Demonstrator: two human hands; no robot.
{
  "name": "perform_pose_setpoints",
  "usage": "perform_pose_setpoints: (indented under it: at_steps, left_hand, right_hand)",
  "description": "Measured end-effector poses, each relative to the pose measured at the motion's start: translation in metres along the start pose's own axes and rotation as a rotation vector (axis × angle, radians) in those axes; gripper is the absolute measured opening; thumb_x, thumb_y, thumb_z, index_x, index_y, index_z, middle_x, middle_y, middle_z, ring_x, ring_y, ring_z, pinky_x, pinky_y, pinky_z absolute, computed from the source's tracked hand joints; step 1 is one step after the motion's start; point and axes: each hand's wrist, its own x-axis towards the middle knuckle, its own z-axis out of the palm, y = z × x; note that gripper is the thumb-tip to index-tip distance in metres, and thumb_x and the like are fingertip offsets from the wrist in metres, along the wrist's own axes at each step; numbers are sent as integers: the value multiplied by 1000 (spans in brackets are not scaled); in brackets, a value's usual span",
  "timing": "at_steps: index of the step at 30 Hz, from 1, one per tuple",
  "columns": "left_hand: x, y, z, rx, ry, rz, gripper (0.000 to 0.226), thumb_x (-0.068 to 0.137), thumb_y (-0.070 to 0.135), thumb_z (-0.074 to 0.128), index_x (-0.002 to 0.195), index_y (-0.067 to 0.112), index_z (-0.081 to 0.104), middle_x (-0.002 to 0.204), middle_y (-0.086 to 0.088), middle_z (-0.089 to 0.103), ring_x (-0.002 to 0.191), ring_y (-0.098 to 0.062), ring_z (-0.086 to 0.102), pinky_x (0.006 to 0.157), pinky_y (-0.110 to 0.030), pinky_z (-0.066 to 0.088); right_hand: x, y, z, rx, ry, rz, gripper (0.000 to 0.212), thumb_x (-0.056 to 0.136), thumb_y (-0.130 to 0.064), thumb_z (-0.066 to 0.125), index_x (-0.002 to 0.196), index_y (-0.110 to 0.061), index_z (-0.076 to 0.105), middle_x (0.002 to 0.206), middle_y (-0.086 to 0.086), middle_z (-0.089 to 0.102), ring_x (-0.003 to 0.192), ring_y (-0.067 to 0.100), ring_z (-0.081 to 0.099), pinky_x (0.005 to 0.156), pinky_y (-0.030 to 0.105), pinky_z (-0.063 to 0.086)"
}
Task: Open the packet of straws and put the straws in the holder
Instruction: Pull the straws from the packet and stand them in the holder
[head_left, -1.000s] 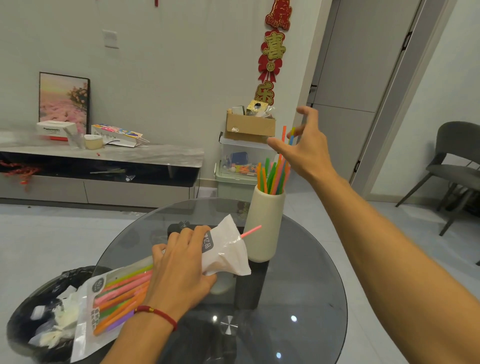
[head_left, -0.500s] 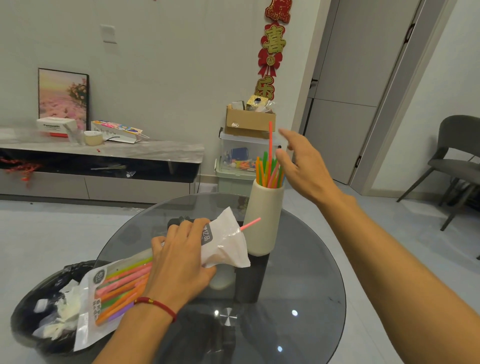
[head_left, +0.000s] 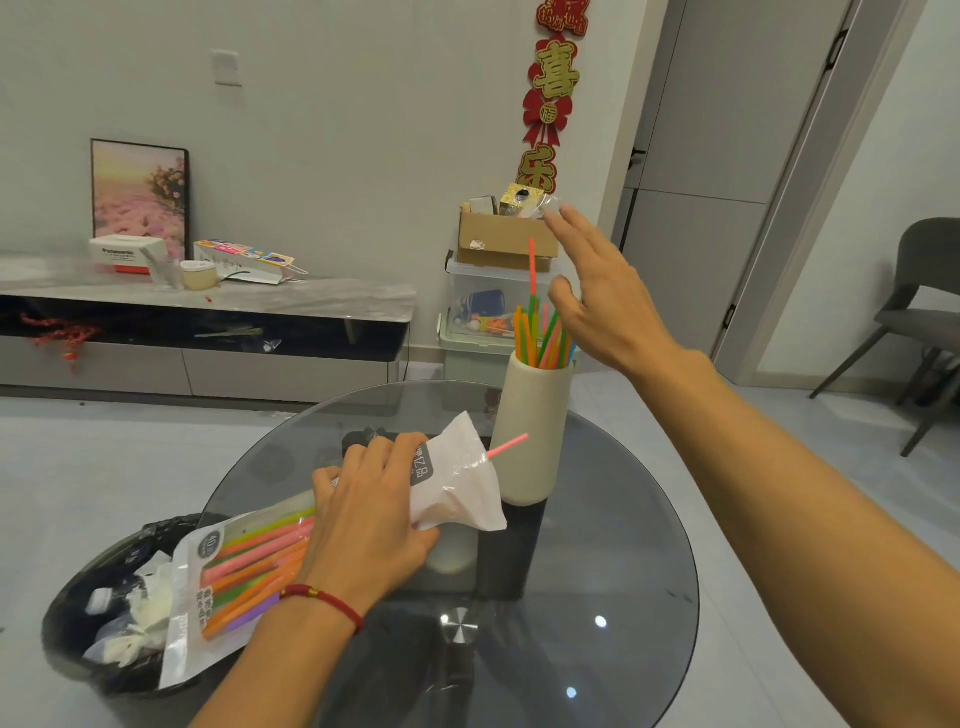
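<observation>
Nearest, lower left: black-lined waste bin (head_left: 78, 618) w/ crumpled white paper, beside the round smoked-glass table (head_left: 623, 597). Left hand (head_left: 371, 525), red string bracelet (head_left: 324, 600) on wrist, is wrapped round the middle of the white-and-clear plastic straw packet (head_left: 218, 587), fingers curled over the top, thumb under; packet held tilted over the table's near-left edge, lower end above the bin, opened end up & to the right. Coloured straws (pink, orange, green, purple) show thru the clear part, and one pink straw (head_left: 508, 447) pokes out of the open end, tip just beside the holder. Cream cylindrical straw holder (head_left: 532, 431) stands upright on the table past the packet, w/ a bunch of orange/green/pink straws (head_left: 540, 338) in it; one red-orange straw (head_left: 532, 265) sticks up well above the rest. Right hand (head_left: 602, 296) is just right of the straw tops, fingers spread, gripping nothing; can't tell if thumb touches the tall straw. Farther back: cardboard box (head_left: 506, 241) on clear storage bins (head_left: 478, 312), low TV cabinet (head_left: 208, 322) w/ framed flower picture (head_left: 139, 195) along the wall.
</observation>
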Motion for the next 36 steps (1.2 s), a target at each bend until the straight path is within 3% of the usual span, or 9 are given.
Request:
perform_pose_setpoints:
  at_steps: [4,8,12,16,19,23,27,32,36]
  left_hand:
    - [0,0,1,9,-5,0,73,65,40,74,128,35,37,109,7,51,101,-19,46,85,-41,33]
    - [0,-1,1,5,2,-4,72,65,40,73,128,35,38,109,7,52,102,-20,46,85,-40,34]
    - [-1,-3,0,13,2,-3,72,64,38,73,127,35,37,108,7,51,101,-21,46,84,-40,35]
    - [0,-2,-1,9,3,6,71,65,38,73,127,35,38,108,7,52,100,-21,46,84,-41,35]
    - [0,-2,-2,15,1,3,72,64,37,74,127,34,38,108,6,52,101,-21,47,83,-41,35]
    - [0,-2,-3,16,9,1,72,63,35,74,126,33,41,107,5,53,100,-22,47,81,-40,33]
    - [0,0,-5,25,8,7,71,63,34,74,126,33,42,108,5,53,99,-22,47,80,-39,32]
    - [-2,1,-11,9,21,33,68,63,34,72,125,34,42,105,7,52,99,-22,48,81,-41,35]
    - [-2,2,-15,-4,9,78,70,64,36,73,127,33,41,106,8,52,100,-21,48,82,-41,35]
  right_hand:
    - [18,-1,4,-12,-217,-30,68,109,-26,43,166,-21,8,175,-1,0,160,20,9,125,49,22]
    - [26,-3,13,-50,-303,24,53,109,-31,41,159,-14,35,164,10,39,148,29,39,117,47,36]
    - [8,-6,21,-68,-110,-17,35,105,-25,47,131,-12,66,129,12,70,114,30,66,99,49,53]
    - [7,-2,23,-155,103,-43,30,98,-29,53,112,-14,75,112,9,74,94,28,69,89,50,54]
    - [13,-3,25,-163,110,-3,38,99,-36,49,121,-16,73,123,10,66,111,28,60,95,50,49]
    - [10,-6,31,-143,-348,123,52,105,-52,33,122,-16,67,120,14,69,104,31,64,94,53,55]
    - [9,-11,17,-124,-238,99,49,106,-46,34,115,-14,70,121,13,70,104,30,65,92,53,55]
    - [-34,-30,-7,63,183,-40,28,100,-24,51,110,-10,74,111,9,75,102,21,67,91,46,57]
    - [-111,-53,12,81,-73,69,18,97,-27,64,113,-22,71,113,-3,72,100,13,64,93,46,55]
